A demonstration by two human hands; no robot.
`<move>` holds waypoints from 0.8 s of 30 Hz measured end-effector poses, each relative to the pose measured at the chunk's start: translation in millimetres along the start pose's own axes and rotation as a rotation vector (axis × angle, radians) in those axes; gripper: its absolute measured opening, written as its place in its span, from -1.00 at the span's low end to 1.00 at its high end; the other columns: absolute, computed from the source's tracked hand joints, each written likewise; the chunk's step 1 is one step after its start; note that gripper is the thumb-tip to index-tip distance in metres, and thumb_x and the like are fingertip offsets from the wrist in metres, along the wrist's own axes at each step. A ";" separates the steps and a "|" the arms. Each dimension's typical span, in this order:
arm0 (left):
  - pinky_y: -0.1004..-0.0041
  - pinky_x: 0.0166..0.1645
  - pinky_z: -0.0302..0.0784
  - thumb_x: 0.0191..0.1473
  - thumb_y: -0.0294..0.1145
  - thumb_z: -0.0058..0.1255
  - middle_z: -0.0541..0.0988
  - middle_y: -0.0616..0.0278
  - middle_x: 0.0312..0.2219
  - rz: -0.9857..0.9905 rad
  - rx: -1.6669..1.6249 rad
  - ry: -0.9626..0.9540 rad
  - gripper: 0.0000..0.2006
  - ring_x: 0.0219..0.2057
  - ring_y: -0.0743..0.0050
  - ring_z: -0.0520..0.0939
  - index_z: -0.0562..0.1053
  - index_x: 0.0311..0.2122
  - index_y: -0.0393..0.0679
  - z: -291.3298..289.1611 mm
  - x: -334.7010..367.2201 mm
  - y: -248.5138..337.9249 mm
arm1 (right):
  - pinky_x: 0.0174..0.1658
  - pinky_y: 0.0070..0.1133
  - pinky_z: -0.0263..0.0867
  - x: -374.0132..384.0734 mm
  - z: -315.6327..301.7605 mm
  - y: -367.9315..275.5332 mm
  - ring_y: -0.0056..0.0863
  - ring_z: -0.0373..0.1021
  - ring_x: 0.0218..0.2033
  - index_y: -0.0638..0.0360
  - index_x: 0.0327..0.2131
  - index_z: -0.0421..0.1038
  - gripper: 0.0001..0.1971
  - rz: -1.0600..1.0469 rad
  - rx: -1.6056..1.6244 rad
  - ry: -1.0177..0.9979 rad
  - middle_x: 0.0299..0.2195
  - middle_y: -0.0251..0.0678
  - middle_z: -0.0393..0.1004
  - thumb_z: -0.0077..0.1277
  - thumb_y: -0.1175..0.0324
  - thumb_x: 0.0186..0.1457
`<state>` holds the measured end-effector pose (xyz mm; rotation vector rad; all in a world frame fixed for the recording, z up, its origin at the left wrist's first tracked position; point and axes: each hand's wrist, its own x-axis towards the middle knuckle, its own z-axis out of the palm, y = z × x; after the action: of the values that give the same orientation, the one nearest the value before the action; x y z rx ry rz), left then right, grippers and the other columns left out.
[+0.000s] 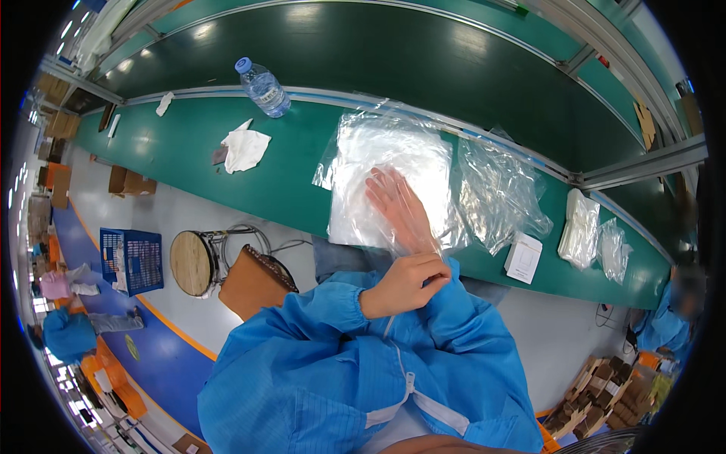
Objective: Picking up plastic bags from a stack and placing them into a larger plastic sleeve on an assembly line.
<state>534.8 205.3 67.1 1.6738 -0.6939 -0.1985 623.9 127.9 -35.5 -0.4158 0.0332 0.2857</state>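
My right hand (397,204) reaches over the bench with its fingers stretched out. Clear film seems to lie over it, as if the hand were inside a bag; I cannot tell for sure. Beneath it is a stack of clear plastic bags (355,204) on the green bench. My left hand (408,284) is closed at my right wrist, against the blue cuff, with its fingers bent and pressed together. Whatever those fingers pinch, the cuff or a bag's edge, is hidden. Beside the stack, to the right, lie crumpled clear bags (499,193).
On the green bench (181,151) stand a water bottle (265,89) and, nearer, a white cloth (246,147). At right are a small white box (523,257) and bundled bags (580,231). A metal frame (643,163) borders the bench. A stool (193,262) and blue crate (132,261) stand left.
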 end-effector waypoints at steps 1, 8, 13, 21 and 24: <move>0.31 -0.36 0.48 0.05 -0.59 0.21 0.58 0.14 -0.43 0.022 -0.017 -0.020 -0.91 -0.44 0.19 0.58 0.56 -0.30 -0.25 -3.7 1.6 4.2 | 0.40 -0.27 0.15 4.1 -1.0 1.6 -0.14 0.14 0.36 0.17 0.40 0.01 -0.47 0.001 0.000 -0.003 0.36 -0.04 0.11 -0.22 0.22 0.48; 0.29 -0.36 0.48 0.01 -0.59 0.25 0.57 0.14 -0.45 0.159 0.033 -0.014 -0.89 -0.45 0.17 0.58 0.56 -0.32 -0.24 -10.8 5.6 15.6 | 0.06 -0.27 0.52 6.1 43.6 -12.5 -0.15 0.47 0.01 0.02 0.30 0.12 -0.46 -0.088 -0.319 0.285 0.03 -0.10 0.37 0.00 0.11 0.38; 0.27 -0.34 0.49 0.00 -0.56 0.26 0.56 0.16 -0.44 0.192 0.093 -0.007 -0.88 -0.43 0.16 0.58 0.55 -0.33 -0.23 -6.2 6.7 19.3 | 0.14 0.06 0.39 6.4 37.6 -22.8 0.13 0.38 0.09 -0.04 0.22 0.16 -0.42 -0.016 -0.028 0.125 0.02 -0.01 0.34 -0.18 -0.22 0.36; 0.29 -0.31 0.52 -0.01 -0.53 0.27 0.54 0.21 -0.42 0.329 0.248 -0.042 -0.87 -0.38 0.22 0.57 0.57 -0.31 -0.21 -6.5 3.0 18.0 | 0.27 0.38 -0.06 -12.9 65.1 -49.8 0.32 -0.07 0.39 -0.27 0.45 -0.08 -0.09 0.020 0.200 0.001 0.39 0.10 -0.03 -0.42 -0.56 0.19; 0.30 -0.27 0.54 -0.04 -0.50 0.30 0.57 0.21 -0.38 0.358 0.223 -0.142 -0.83 -0.35 0.23 0.59 0.58 -0.29 -0.21 -6.9 3.6 18.2 | 0.27 0.37 -0.06 -28.1 78.3 -69.0 0.33 -0.13 0.41 -0.30 0.46 -0.13 -0.04 -0.028 0.309 -0.093 0.44 0.07 -0.13 -0.43 -0.60 0.15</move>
<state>535.2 207.9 86.7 1.7237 -1.1429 0.0167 614.3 91.5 65.8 -0.0953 -0.0194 0.2668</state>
